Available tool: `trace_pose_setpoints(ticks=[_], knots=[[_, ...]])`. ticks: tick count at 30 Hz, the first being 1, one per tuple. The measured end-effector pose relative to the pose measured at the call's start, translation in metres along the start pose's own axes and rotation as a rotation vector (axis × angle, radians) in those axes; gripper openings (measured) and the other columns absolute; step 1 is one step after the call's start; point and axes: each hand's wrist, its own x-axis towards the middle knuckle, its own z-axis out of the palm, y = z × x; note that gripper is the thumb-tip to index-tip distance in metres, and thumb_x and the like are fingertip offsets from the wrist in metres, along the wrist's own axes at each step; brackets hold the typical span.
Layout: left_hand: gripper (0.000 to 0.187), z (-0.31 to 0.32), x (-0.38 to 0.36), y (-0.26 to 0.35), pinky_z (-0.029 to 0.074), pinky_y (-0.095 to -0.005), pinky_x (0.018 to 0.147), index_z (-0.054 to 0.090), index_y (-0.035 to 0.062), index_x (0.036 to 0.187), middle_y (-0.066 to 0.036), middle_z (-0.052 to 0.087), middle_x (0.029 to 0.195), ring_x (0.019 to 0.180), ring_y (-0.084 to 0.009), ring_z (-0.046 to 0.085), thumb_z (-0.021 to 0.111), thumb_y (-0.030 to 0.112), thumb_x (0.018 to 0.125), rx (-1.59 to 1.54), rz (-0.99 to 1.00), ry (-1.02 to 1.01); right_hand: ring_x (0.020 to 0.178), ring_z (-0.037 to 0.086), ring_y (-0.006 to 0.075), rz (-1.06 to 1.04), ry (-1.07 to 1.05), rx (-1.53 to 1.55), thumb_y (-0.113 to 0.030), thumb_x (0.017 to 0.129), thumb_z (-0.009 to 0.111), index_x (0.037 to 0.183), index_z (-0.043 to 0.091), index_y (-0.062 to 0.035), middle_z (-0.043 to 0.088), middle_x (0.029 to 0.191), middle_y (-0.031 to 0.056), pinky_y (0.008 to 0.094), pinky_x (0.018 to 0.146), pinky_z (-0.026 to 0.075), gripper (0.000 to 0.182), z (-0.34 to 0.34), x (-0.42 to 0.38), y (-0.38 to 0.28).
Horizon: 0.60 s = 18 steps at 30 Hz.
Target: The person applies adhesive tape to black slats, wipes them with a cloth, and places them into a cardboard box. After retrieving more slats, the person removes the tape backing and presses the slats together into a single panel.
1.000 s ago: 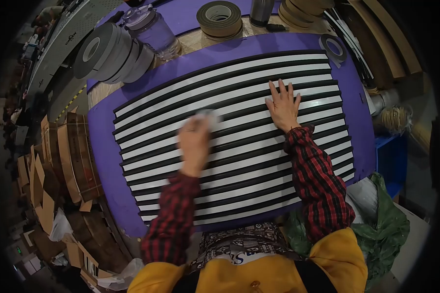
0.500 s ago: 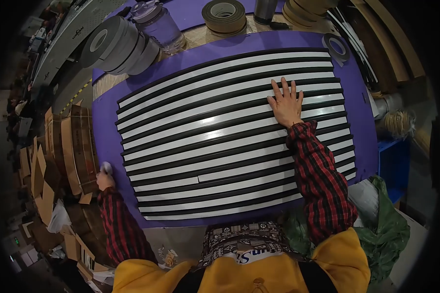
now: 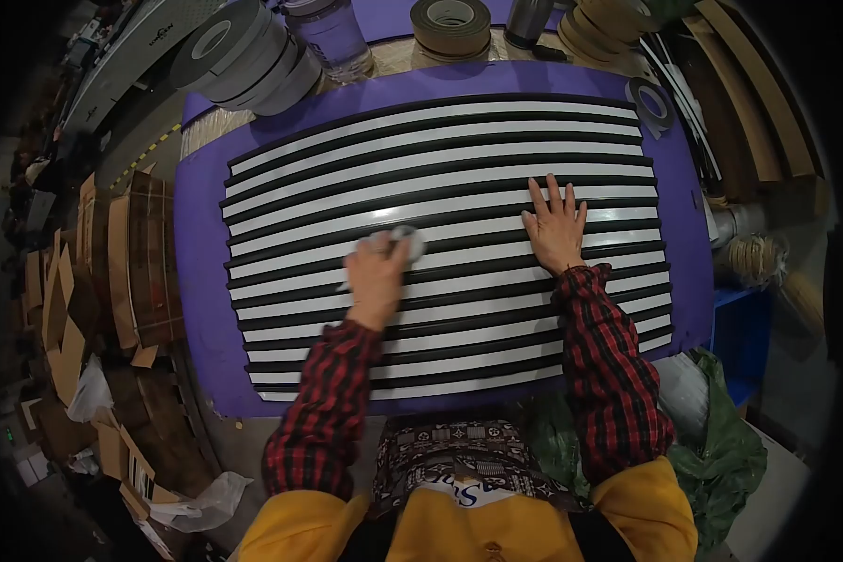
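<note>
Long white strips with black edging lie side by side across a purple mat. My left hand is over the middle-left strips, its fingers closed on a crumpled white wad that looks like cloth. Part of the wad is hidden under the fingers, and its outline is a little blurred. Flat on the right part of the strips rests my right hand, fingers spread and pointing away from me, with nothing in it.
Purple matting borders the strips. Grey tape rolls, a clear bottle and a brown tape roll stand behind. A smaller grey roll lies at the far right corner. Cardboard boxes are stacked left; a blue crate sits right.
My left hand has moved with the white wad from beyond the mat's left side onto the middle-left strips. My right hand stays spread on the strips, slightly nearer me in view.
</note>
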Motion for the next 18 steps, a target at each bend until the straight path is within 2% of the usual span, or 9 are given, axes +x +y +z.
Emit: trace_pose_setpoints(ticks=[4,5,6,9,10,11,14,16,18], knots=[[0.034,-0.030,-0.072,-0.165,0.043,-0.0420,0.073,0.058,0.0225,0.106,-0.009,0.055,0.106,0.091,-0.0304,0.052,0.053,0.010,0.075,0.246,-0.182,0.006,0.130,0.010,0.0344,0.007,-0.025,-0.015,-0.042,0.089,0.032,0.136,0.018,-0.0301,0.010,0.143,0.0043,0.0548,0.102,0.006,0.051,0.002,-0.002,-0.002],[0.035,-0.044,-0.086,-0.199,0.045,-0.0423,0.071,0.058,0.0218,0.107,-0.011,0.055,0.106,0.088,-0.0315,0.053,0.052,0.010,0.075,0.235,-0.358,-0.071,0.130,0.009,0.0343,0.009,-0.024,-0.008,-0.043,0.089,0.032,0.136,0.018,-0.0302,0.010,0.143,0.0044,0.0547,0.102,0.005,0.051,0.000,-0.001,0.000],[0.035,-0.056,-0.098,-0.227,0.046,-0.0427,0.070,0.057,0.0212,0.108,-0.012,0.055,0.105,0.085,-0.0327,0.054,0.052,0.009,0.076,0.222,-0.530,-0.149,0.130,0.009,0.0344,0.016,-0.047,-0.007,-0.043,0.089,0.031,0.137,0.018,-0.0297,0.010,0.144,0.0044,0.0547,0.102,0.005,0.051,-0.002,-0.001,-0.001],[0.034,-0.048,-0.129,-0.276,0.048,-0.0414,0.068,0.057,0.0192,0.109,-0.015,0.056,0.101,0.080,-0.0332,0.056,0.051,0.010,0.077,0.260,-0.658,-0.037,0.130,0.009,0.0347,0.013,-0.027,0.000,-0.043,0.089,0.031,0.137,0.018,-0.0284,0.011,0.143,0.0056,0.0552,0.101,0.005,0.051,-0.001,-0.001,-0.002],[0.032,-0.055,-0.095,-0.219,0.049,-0.0374,0.067,0.057,0.0176,0.110,-0.016,0.058,0.096,0.076,-0.0295,0.058,0.052,0.013,0.078,0.304,-0.518,0.066,0.130,0.009,0.0350,-0.006,-0.004,0.041,-0.043,0.089,0.032,0.136,0.019,-0.0272,0.012,0.143,0.0071,0.0558,0.101,0.005,0.052,0.001,-0.002,0.000],[0.030,-0.057,-0.062,-0.154,0.049,-0.0337,0.063,0.057,0.0148,0.108,-0.016,0.058,0.096,0.073,-0.0273,0.058,0.054,0.017,0.078,0.044,-0.375,0.197,0.130,0.009,0.0350,-0.006,-0.011,0.037,-0.043,0.089,0.032,0.136,0.019,-0.0272,0.012,0.143,0.0071,0.0558,0.101,0.005,0.052,0.002,-0.008,0.000],[0.045,-0.025,-0.012,0.036,0.046,-0.0406,0.064,0.050,0.0155,0.114,-0.012,0.053,0.099,0.081,-0.0303,0.054,0.055,0.005,0.071,-0.142,0.077,0.216,0.129,0.011,0.0356,-0.001,0.081,0.058,-0.043,0.089,0.036,0.136,0.020,-0.0266,0.016,0.142,0.0084,0.0575,0.100,0.006,0.052,0.002,-0.024,-0.003],[0.038,-0.001,0.009,0.133,0.041,-0.0402,0.068,0.053,0.0145,0.107,-0.009,0.052,0.092,0.082,-0.0277,0.049,0.053,0.008,0.069,-0.236,0.135,0.171,0.129,0.011,0.0360,-0.015,0.073,0.007,-0.042,0.089,0.036,0.136,0.020,-0.0265,0.015,0.142,0.0085,0.0580,0.099,0.006,0.052,0.004,-0.033,0.004],[0.034,0.010,0.022,0.161,0.039,-0.0384,0.067,0.054,0.0145,0.104,-0.008,0.051,0.090,0.081,-0.0266,0.049,0.050,0.009,0.071,-0.122,0.077,0.150,0.129,0.010,0.0370,-0.012,0.018,-0.023,-0.041,0.089,0.035,0.137,0.018,-0.0269,0.013,0.142,0.0081,0.0584,0.099,0.007,0.052,0.004,-0.035,0.006]])
